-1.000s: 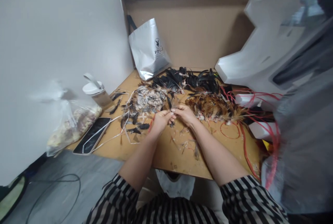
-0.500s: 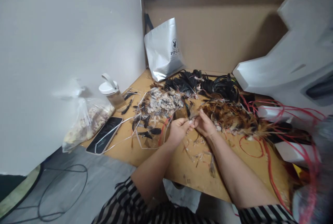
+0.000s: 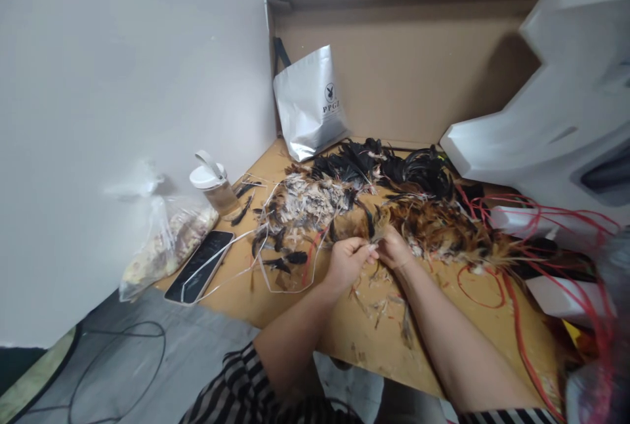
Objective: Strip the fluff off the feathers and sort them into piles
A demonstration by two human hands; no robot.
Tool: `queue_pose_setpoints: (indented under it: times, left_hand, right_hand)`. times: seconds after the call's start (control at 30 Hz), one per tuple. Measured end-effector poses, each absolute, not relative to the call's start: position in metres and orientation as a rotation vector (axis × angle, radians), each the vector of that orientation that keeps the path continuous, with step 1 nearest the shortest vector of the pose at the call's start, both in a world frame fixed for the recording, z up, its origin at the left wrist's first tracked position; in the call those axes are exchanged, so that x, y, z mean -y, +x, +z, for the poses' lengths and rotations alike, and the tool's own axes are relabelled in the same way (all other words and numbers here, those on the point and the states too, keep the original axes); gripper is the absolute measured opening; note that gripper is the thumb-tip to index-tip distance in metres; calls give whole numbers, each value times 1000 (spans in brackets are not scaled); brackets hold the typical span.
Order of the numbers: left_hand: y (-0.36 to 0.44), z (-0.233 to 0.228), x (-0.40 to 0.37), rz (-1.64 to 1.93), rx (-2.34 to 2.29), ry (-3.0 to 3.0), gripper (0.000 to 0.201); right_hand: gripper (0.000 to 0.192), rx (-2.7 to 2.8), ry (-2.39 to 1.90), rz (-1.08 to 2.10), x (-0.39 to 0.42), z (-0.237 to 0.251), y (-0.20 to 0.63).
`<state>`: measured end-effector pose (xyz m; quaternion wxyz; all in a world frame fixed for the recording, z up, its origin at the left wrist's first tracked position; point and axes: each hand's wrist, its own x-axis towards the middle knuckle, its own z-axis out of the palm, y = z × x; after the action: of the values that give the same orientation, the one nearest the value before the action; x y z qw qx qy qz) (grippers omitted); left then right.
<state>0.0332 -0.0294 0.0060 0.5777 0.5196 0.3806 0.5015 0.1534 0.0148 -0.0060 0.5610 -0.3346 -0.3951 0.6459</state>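
Note:
My left hand [image 3: 348,262] and my right hand [image 3: 395,251] meet over the front middle of the table. Both are closed, fingertips together around the pale quill end of some brown and dark feathers [image 3: 378,222] that fan away from me. The exact grip is partly hidden by my fingers. Just beyond lie a heap of greyish-white and brown feathers [image 3: 315,197], a heap of long black feathers [image 3: 418,171] and, to the right, a pile of reddish-brown feathers [image 3: 447,227]. Loose feather scraps [image 3: 381,312] are scattered below my hands.
At left stand a lidded drink bottle [image 3: 219,194], a phone [image 3: 199,266] and a plastic bag of pale pieces [image 3: 167,247]. White strap loops [image 3: 263,273] and red cords [image 3: 516,329] trail across the table [image 3: 354,339]. A silver bag [image 3: 310,106] leans on the back board [image 3: 418,63].
The whole view has shifted slightly downward in the picture. My right hand's fingers have curled in closer to my left hand, by the feathers.

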Motion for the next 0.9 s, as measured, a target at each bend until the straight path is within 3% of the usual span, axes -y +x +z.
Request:
queue_pose_setpoints:
  times: [0.33,0.6,0.9]
  left_hand:
    - [-10,20,77,1141,-1068,1416,26]
    - [-87,-17,135,1240,-1565,1621,26]
    - [-82,-31,134,1240,-1781,1986,20]
  right_hand:
    - [14,1055,-792,1526,-15,-4,152]
    - [25,1179,-821,1524,-15,-8,148]
    - [25,1403,-916,1440,-9,-8,138]
